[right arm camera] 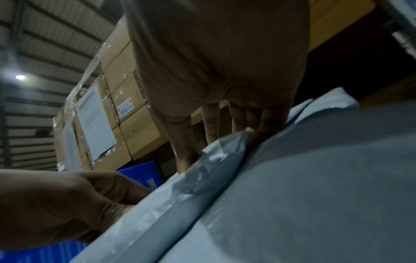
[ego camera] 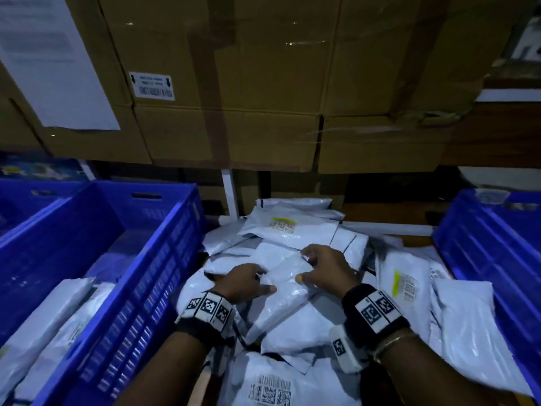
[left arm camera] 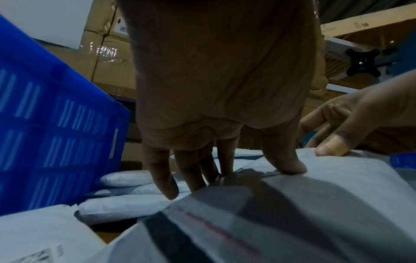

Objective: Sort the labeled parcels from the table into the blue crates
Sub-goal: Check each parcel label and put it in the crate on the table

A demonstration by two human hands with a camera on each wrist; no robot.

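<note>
White parcel (ego camera: 285,284), pile centre: left hand (ego camera: 245,281) grips its 9 o'clock edge, right hand (ego camera: 327,266) apparently pinches its 3 o'clock edge.

Head view looks down from above; wrist views sit low, close, sharing the hands (ego camera: 289,273).

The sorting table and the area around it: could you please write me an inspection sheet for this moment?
Surface: table almost wholly covered by parcels.
Job's things: white parcel on top of the heap, label not visible; left blue crate holds parcels; right blue crate, contents hidden.
Clutter: loose labelled parcels overlapping.
Grippers: left hand and right hand both grip the top parcel's edges.
Cables: nothing seen.
Surroundings: stacked cardboard boxes behind; dim light.
</note>
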